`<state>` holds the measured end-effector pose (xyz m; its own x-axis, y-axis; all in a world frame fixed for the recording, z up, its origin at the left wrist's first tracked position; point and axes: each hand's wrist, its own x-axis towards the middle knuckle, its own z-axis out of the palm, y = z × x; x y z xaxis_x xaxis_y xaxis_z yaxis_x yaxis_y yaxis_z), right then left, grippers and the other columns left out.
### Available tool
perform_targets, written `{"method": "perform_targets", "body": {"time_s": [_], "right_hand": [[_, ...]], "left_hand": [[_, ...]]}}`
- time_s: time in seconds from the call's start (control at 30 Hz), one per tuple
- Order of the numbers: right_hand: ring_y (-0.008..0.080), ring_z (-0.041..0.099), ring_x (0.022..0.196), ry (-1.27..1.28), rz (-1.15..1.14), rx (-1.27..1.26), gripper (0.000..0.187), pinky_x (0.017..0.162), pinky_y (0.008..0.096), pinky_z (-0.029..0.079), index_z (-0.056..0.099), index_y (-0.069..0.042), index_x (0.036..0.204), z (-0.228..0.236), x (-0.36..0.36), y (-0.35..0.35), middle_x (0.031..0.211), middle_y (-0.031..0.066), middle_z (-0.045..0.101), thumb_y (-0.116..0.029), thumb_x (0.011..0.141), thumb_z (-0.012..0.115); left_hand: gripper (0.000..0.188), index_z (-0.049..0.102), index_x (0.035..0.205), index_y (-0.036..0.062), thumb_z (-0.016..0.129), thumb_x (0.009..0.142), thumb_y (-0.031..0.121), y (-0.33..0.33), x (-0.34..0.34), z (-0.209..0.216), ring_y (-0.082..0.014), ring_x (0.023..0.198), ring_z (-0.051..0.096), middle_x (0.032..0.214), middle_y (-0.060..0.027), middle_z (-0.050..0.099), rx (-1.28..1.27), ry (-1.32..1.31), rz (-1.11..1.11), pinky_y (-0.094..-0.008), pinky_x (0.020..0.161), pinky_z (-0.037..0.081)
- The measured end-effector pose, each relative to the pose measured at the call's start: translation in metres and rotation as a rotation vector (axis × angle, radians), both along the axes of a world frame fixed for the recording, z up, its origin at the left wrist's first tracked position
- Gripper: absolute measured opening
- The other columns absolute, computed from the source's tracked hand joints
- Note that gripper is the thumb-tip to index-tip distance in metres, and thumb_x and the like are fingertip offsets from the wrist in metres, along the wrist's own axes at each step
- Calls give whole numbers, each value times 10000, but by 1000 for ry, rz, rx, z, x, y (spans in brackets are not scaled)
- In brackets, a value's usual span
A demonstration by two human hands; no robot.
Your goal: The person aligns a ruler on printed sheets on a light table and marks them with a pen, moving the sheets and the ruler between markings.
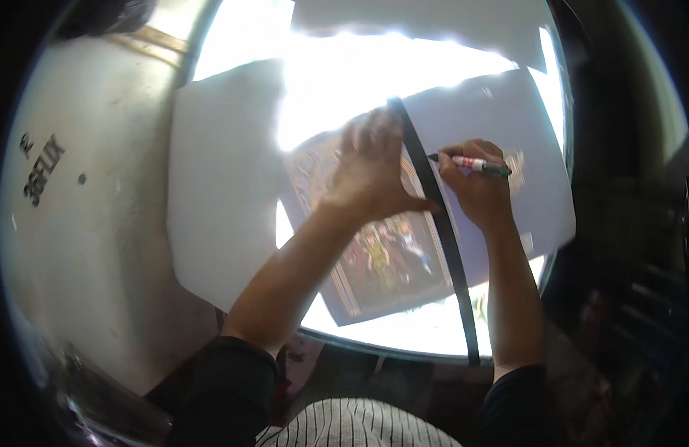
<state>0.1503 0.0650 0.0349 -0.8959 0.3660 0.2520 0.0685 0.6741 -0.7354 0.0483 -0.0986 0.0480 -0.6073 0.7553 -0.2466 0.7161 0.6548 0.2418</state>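
A printed sheet point(374, 290) with colourful figures in a framed picture lies tilted on a brightly lit tabletop, its right part plain bluish. Across it runs a long black straight strip point(450, 246), like a ruler. My left hand point(370, 164) is spread flat over the picture, with its thumb on the strip and its fingertips close to the strip's far end. In my right hand point(482, 190) is a marker pen point(474, 163), white and red with a green end. Its dark tip points left, close to the strip's right edge; whether it touches the sheet I cannot tell.
A large pale sheet point(218, 179) lies left of the picture, and another grey sheet point(426, 26) is at the far side. Glare washes out the lit tabletop point(344, 78). On the left is a pale surface point(99, 261) with dark lettering; a dark object point(106, 16) sits at its far end.
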Motion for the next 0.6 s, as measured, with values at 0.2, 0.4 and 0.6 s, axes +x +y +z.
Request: {"method": "perform_targets", "body": {"time_s": [0.2, 0.4, 0.6], "right_hand": [[198, 643, 774, -232, -16, 20, 115, 876, 377, 385, 644, -112, 789, 22, 219, -31, 788, 41, 667, -96, 739, 746], [286, 628, 771, -524, -491, -2, 188, 874, 486, 441, 661, -53, 1000, 52, 364, -78, 846, 111, 657, -136, 849, 737], [369, 545, 1222, -413, -260, 129, 461, 1065, 577, 363, 488, -116, 1317, 17, 324, -126, 1342, 165, 601, -184, 909, 692]], "left_hand": [[1394, 145, 1524, -52, 723, 611, 828, -3, -8, 12, -398, 1510, 60, 1587, -266, 162, 13, 62, -45, -523, 1225, 67], [1359, 122, 1545, -28, 699, 652, 820, -8, -14, 0, -400, 1514, 66, 1604, -279, 123, 93, -22, -141, -560, 1216, 66], [1201, 189, 1562, 33, 641, 742, 786, -81, -10, -20, -426, 1511, 94, 1633, -242, 108, 27, 219, -355, -608, 1183, 99]]}}
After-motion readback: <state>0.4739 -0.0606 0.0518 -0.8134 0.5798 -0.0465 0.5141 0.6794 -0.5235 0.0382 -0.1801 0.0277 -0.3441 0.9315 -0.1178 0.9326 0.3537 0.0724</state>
